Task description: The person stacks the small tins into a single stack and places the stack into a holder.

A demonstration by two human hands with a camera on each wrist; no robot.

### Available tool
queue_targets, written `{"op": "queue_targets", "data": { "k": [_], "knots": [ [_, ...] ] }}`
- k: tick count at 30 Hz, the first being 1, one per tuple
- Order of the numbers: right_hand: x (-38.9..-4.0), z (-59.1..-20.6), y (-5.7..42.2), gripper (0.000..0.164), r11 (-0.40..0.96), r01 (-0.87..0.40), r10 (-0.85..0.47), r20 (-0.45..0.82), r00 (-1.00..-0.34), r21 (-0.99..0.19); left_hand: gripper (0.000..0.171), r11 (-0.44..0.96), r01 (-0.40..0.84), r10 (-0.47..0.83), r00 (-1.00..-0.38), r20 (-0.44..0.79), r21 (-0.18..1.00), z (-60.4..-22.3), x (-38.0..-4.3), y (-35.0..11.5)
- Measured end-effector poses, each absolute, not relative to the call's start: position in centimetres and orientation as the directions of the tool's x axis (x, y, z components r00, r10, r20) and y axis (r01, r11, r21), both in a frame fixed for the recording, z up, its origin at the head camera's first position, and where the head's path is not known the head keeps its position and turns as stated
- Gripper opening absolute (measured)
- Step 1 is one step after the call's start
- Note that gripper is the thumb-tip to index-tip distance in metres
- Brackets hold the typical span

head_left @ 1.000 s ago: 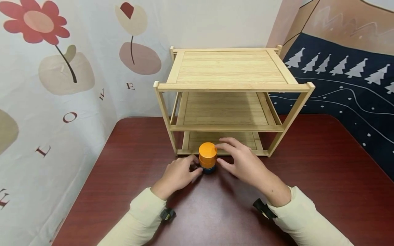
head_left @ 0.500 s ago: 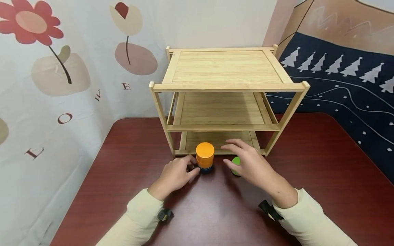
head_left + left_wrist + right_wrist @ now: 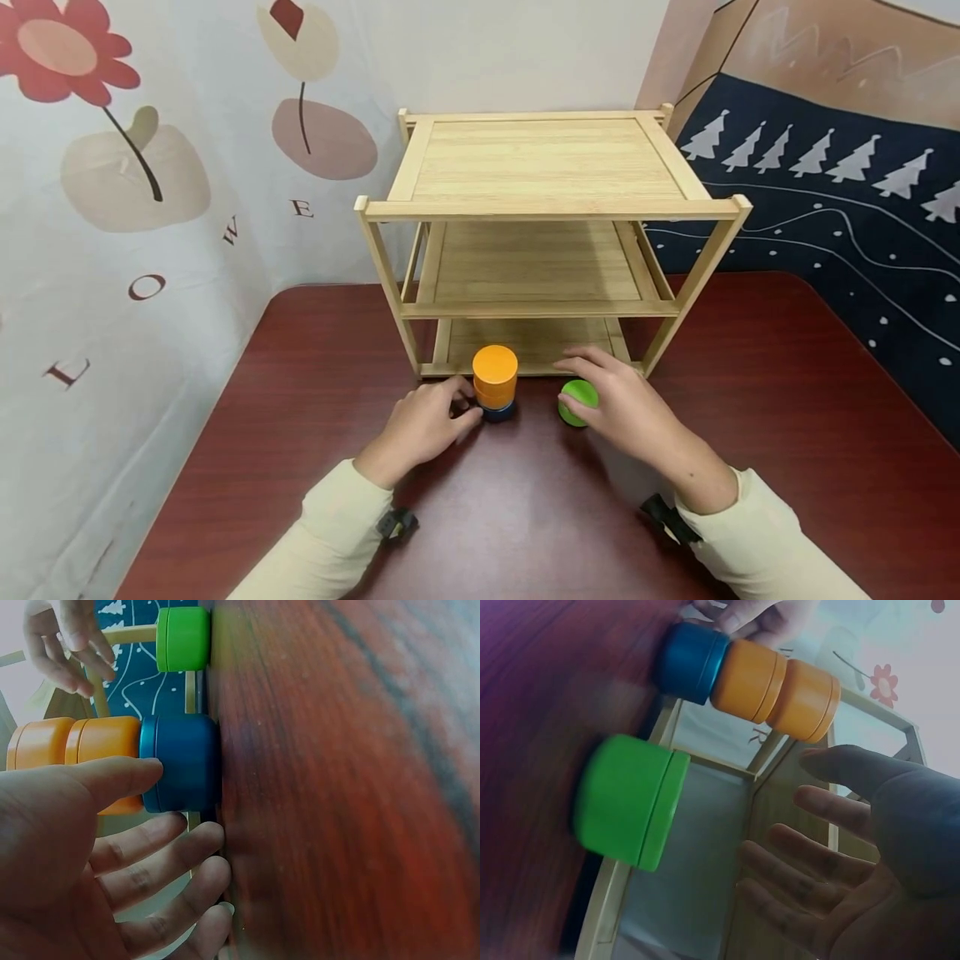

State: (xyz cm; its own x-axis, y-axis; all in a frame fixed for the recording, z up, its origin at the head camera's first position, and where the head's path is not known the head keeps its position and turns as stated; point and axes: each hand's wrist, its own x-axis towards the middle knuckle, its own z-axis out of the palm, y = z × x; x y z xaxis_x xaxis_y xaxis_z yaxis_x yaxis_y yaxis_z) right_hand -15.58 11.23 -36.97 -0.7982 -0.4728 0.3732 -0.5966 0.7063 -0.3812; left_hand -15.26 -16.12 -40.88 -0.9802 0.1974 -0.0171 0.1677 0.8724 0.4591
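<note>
Three small round lidded tins stand stacked: a blue tin [image 3: 184, 763] at the bottom, with a lower orange tin [image 3: 748, 680] and an upper orange tin [image 3: 495, 365] on it. My left hand [image 3: 425, 422] rests at the left of the stack's base. Its thumb lies against or just before the blue tin, and its other fingers are loosely bent without closing round it. To the right, a green tin [image 3: 578, 403] stands alone on the table. My right hand [image 3: 630, 408] hovers over it with fingers spread, holding nothing, and partly covers it in the head view.
Right behind the tins is a three-tier wooden rack [image 3: 551, 208], its bottom front rail close to the stack. The dark red table [image 3: 495, 525] reaches to printed cloth walls on the left and right.
My right hand has moved right, from beside the orange tins to above the green tin, which has come into sight. My left hand stays by the stack. The head view has shifted slightly.
</note>
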Motion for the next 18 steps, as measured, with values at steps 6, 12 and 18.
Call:
{"op": "queue_targets", "data": {
  "k": [6,12,18],
  "knots": [
    [-15.84,-37.50,11.75,0.036,0.712,-0.585,-0.465,0.363,-0.808,-0.389,0.023,0.871,0.164,0.194,-0.981,-0.018,0.462,-40.89,-15.33,-16.13],
    [-16.08,-37.59,11.90,0.035,0.724,-0.571,-0.459,0.348,-0.817,-0.386,0.023,0.871,0.159,0.190,-0.982,-0.021,0.466,-40.67,-15.28,-16.13],
    [-16.22,-37.76,12.03,0.036,0.738,-0.552,-0.457,0.315,-0.832,-0.388,0.024,0.872,0.157,0.192,-0.981,-0.030,0.463,-40.68,-15.21,-16.12]
  ]
}}
